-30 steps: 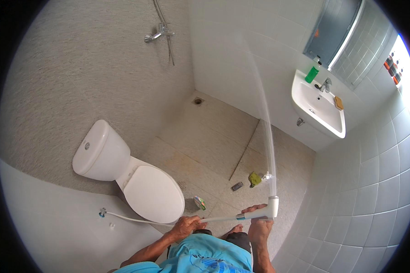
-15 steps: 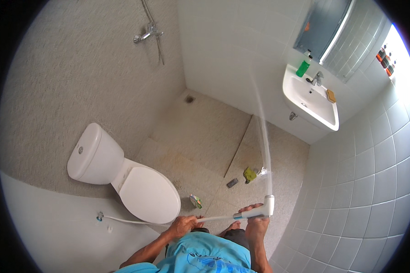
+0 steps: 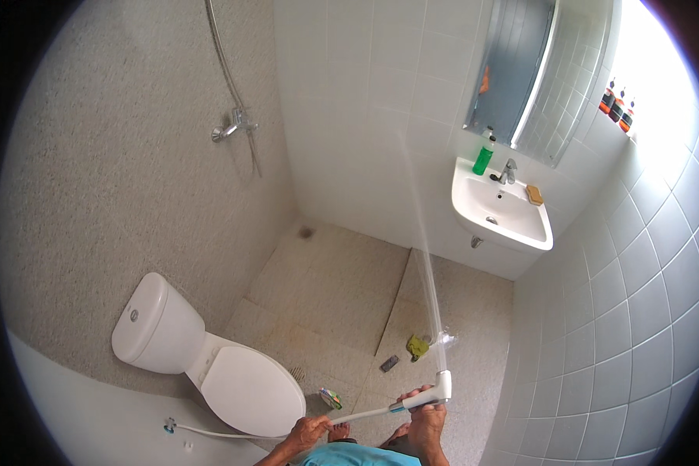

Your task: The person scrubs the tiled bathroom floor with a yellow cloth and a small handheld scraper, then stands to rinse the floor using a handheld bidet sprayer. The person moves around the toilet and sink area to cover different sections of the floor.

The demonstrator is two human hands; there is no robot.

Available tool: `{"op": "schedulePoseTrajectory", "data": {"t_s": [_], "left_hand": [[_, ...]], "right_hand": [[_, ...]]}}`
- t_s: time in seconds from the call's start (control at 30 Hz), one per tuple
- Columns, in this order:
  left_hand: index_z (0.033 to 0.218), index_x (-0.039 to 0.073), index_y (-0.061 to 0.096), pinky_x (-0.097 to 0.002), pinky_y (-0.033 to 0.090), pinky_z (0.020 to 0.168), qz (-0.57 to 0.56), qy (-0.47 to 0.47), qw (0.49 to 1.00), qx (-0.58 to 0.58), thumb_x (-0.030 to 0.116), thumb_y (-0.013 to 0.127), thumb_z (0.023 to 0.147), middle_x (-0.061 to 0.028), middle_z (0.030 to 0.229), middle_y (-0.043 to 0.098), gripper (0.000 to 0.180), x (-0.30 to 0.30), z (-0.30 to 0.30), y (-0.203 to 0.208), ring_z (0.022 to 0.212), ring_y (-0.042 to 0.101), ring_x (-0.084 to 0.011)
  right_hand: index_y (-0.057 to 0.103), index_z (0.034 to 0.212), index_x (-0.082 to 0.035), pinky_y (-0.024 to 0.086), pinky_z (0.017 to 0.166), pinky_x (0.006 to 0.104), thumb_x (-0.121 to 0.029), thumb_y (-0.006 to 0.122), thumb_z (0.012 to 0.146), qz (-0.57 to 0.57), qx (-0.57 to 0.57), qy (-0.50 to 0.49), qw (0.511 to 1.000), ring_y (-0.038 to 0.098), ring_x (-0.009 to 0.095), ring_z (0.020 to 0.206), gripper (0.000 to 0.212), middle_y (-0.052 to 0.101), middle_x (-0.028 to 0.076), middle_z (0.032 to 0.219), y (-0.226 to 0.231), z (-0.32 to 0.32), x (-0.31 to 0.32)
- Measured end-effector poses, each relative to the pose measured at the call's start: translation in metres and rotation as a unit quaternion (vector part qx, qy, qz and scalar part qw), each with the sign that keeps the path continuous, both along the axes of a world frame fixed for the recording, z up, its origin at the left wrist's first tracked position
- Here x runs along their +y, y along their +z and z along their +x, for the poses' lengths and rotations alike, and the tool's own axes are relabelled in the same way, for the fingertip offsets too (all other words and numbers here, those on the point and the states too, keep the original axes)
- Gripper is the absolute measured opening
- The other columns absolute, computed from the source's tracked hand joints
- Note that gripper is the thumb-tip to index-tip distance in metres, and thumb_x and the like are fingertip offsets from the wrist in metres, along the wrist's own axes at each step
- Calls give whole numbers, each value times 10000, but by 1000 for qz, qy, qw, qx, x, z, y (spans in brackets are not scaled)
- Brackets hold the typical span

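Note:
My right hand (image 3: 427,426) is closed around the handle of a white bidet sprayer (image 3: 441,387). Its head points away from me, and a thin jet of water (image 3: 426,283) shoots forward toward the far white wall. My left hand (image 3: 309,429) grips the white hose (image 3: 361,415) a short way behind the handle. From there the hose runs left, past the toilet, to a small wall valve (image 3: 171,425). Beyond the sprayer, a yellow-green cloth (image 3: 418,347) and a small dark oblong thing (image 3: 389,363) lie on the floor.
At left stands a white toilet (image 3: 255,388), lid down; a colourful packet (image 3: 331,398) is beside it. A sink (image 3: 495,204) with a green bottle (image 3: 483,158) hangs on the far wall below a mirror (image 3: 512,70). A shower mixer (image 3: 237,124) is at the upper left.
My view has tilted up, so the room sits lower in the picture and more of the mirror shows. Both hands keep their grips, and the water still sprays forward.

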State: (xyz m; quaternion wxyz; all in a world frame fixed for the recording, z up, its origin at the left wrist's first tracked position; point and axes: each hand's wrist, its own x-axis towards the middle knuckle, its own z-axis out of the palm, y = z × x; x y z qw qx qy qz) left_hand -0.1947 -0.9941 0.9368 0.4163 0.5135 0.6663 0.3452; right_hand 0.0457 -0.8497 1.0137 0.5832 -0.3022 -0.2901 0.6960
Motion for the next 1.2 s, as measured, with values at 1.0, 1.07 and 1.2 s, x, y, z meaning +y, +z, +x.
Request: {"op": "schedulePoseTrajectory", "data": {"t_s": [1.0,1.07,1.2], "left_hand": [[901,44,638,-314,471,585,46,28,998,-27,329,478,1015,-49,643,567,346,7,3,22,597,559,-147],[893,27,635,-314,483,603,20,18,999,-38,342,479,1020,-50,657,581,374,11,0,28,614,575,-150],[897,27,640,-311,482,609,8,7,1000,-26,359,478,1019,-42,658,588,389,8,-2,29,620,578,-140]], "right_hand": [[562,1113,-2,490,840,349,-280,615,871,187,-269,146,934,628,221,976,372,654,123,1036,37,-14,-41],[563,1109,-2,492,840,353,-294,627,871,184,-263,133,938,630,221,972,381,655,122,1030,36,-13,-40],[564,1100,-3,498,839,362,-322,650,872,182,-248,112,945,632,222,963,402,656,120,1017,35,-12,-40]]}}
